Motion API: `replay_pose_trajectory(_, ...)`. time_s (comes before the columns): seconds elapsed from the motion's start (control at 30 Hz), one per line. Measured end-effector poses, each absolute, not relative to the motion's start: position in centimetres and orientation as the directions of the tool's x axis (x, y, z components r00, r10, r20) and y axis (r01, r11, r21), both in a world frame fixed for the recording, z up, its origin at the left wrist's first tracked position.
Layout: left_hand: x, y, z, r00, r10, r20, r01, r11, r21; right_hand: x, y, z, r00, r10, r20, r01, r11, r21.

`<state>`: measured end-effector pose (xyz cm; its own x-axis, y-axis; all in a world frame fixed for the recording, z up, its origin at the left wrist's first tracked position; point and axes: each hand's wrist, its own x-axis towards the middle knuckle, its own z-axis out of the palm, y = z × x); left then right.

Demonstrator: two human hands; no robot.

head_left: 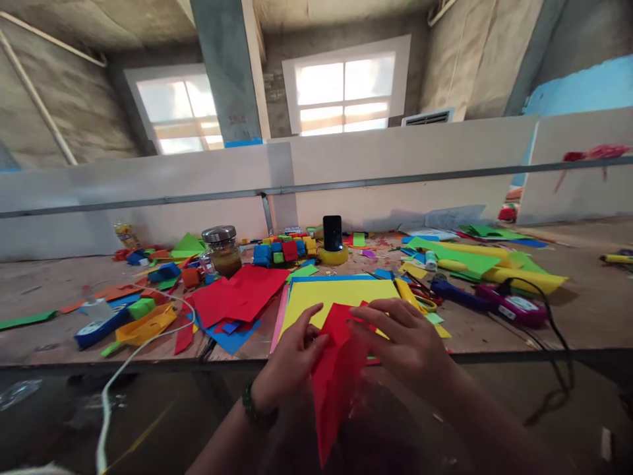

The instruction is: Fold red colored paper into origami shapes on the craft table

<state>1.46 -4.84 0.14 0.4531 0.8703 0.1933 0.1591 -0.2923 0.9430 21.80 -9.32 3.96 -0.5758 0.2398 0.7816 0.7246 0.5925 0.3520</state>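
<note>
A folded sheet of red paper (332, 376) is held between my two hands, over the front edge of the table, its pointed end hanging down. My left hand (297, 349) grips its left side, thumb and fingers closed on it. Across the upper right part of the sheet lies my right hand (403, 336), its fingers bent against the paper and slightly blurred. Just behind both hands is a stack of coloured paper with a yellow sheet (341, 290) on top. Loose red sheets (242, 293) lie to the left of the stack.
A lidded glass jar (222, 251) and several small paper cubes (281, 252) stand at the back. A phone (332, 232) leans upright in a yellow ring (333, 256). To the right lie scissors (425, 300) and a purple tool (514, 309) with a black cord. A white cable (123, 366) hangs over the left edge.
</note>
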Motion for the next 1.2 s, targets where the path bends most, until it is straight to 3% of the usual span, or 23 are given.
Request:
replay_pose_trajectory(0.17,0.1,-3.2,-0.4,0.237,0.931,0.278,0.020,-0.291,0.957,24.0,-9.5,4.1,-0.509,0.141,0.849,0.735,0.584,0.344)
replay_pose_trajectory(0.2,-0.3,-3.0,-0.5,0.185,0.932,0.311,0.050,-0.325,0.944,24.5,-9.5,3.9,-0.490,0.152,0.858,0.753,0.571,0.328)
replay_pose_trajectory(0.27,-0.9,-2.7,-0.8,0.076,0.911,0.404,0.273,-0.409,0.871,25.4,-9.4,2.9,-0.460,0.217,0.861,0.788,0.547,0.282)
replay_pose_trajectory(0.37,-1.2,-2.6,-1.6,0.132,0.803,0.582,0.693,-0.494,0.525,27.0,-8.7,0.1,-0.443,0.379,0.813,0.829,0.519,0.209)
replay_pose_trajectory(0.43,-1.0,-2.9,-1.9,0.408,0.731,0.547,0.732,-0.620,0.283,28.0,-8.1,-1.9,-0.432,0.487,0.759,0.851,0.498,0.165)
replay_pose_trajectory(0.47,-0.9,-3.1,-1.9,0.552,0.692,0.466,0.680,-0.697,0.229,28.4,-7.8,-2.7,-0.422,0.538,0.730,0.863,0.484,0.143)
replay_pose_trajectory(0.53,-0.6,-3.6,-1.6,0.735,0.610,0.296,0.554,-0.792,0.256,29.0,-7.6,-3.8,-0.392,0.634,0.667,0.887,0.451,0.092)
replay_pose_trajectory(0.6,-0.4,-3.8,-1.1,0.775,0.589,0.228,0.506,-0.795,0.335,29.3,-7.6,-4.1,-0.346,0.723,0.598,0.914,0.403,0.041)
replay_pose_trajectory(0.8,-0.6,-2.2,-1.0,0.697,0.662,0.276,0.555,-0.742,0.377,28.7,-7.7,-2.8,-0.295,0.827,0.479,0.933,0.357,-0.042)
replay_pose_trajectory(0.97,-0.3,0.6,-0.9,0.605,0.765,0.220,0.609,-0.622,0.492,28.0,-6.9,-1.0,-0.135,0.958,0.254,0.944,0.202,-0.261)
replay_pose_trajectory(1.07,0.5,1.9,-0.7,0.468,0.851,0.240,0.733,-0.525,0.433,27.8,-6.2,0.0,-0.002,0.985,0.171,0.931,0.065,-0.360)
replay_pose_trajectory(1.2,1.3,2.8,-1.2,0.406,0.877,0.258,0.798,-0.477,0.367,27.8,-5.3,0.4,0.105,0.991,0.087,0.928,-0.066,-0.366)
